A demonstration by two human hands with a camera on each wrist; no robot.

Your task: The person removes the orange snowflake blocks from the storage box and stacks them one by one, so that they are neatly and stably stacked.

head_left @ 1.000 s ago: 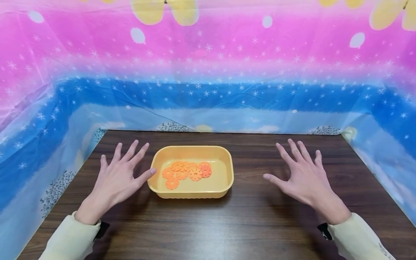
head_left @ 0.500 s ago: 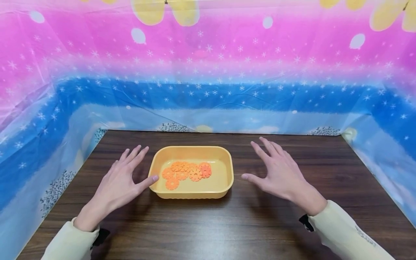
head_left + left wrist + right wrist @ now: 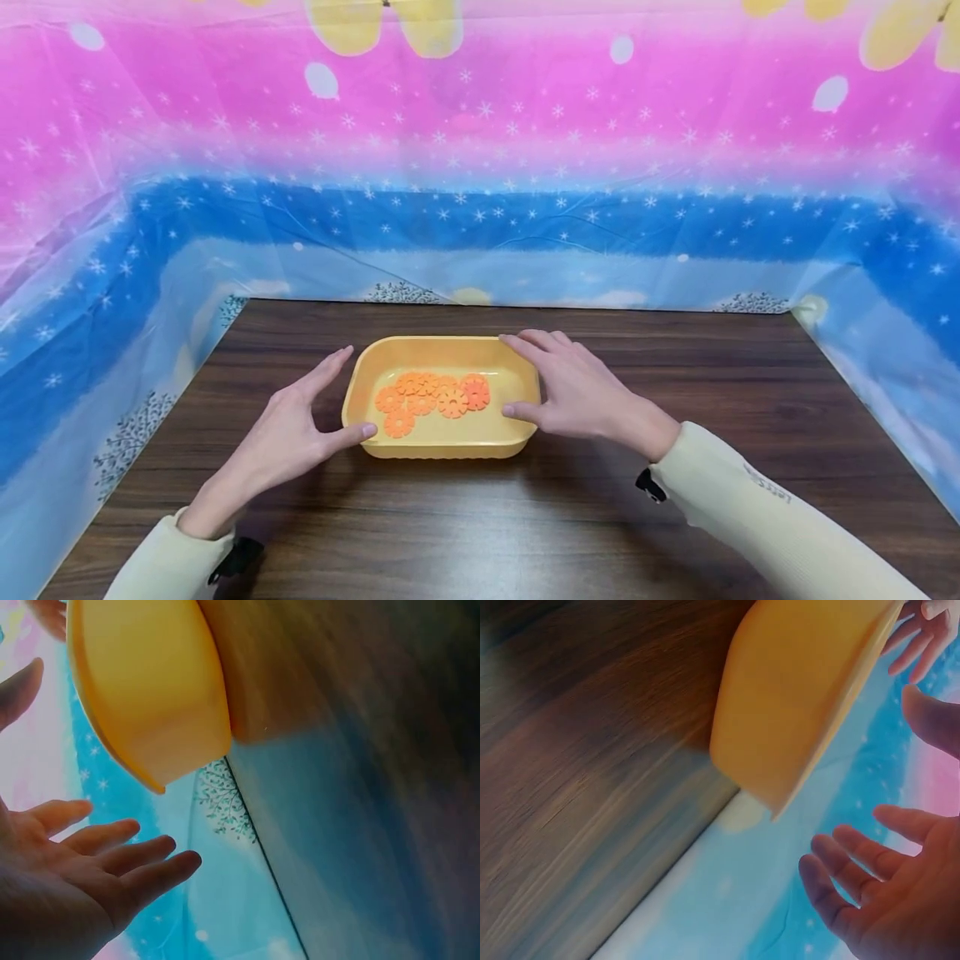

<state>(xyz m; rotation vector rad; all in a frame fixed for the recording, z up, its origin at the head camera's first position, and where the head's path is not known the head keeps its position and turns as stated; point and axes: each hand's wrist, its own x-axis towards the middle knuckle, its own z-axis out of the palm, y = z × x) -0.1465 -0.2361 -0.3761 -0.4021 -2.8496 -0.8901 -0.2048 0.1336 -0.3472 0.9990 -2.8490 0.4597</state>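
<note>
A yellow plastic basin (image 3: 442, 450) stands on the table in the head view. In it lie several flat orange notched discs (image 3: 452, 402), bunched toward its left and middle, with one redder disc (image 3: 476, 392) at their right end. My left hand (image 3: 288, 429) is at the basin's left side, its thumb overlapping the front left corner. On the other side my right hand (image 3: 581, 390) spreads thumb and fingers around the right end, over the rim in this view. Both wrist views show loosely extended fingers beside the basin wall (image 3: 150, 682), with a gap to it.
The dark wood-grain table (image 3: 465, 525) reaches back to a patterned pink and blue cloth (image 3: 480, 217), which hangs behind it and along both sides. Pale sleeves (image 3: 750, 500) cover the forearms, with a black strap (image 3: 651, 486) at the right wrist.
My right hand has moved left across the table to the basin's right end. The left hand has turned, its thumb shifting slightly right and toward me. The basin and discs stay in place.
</note>
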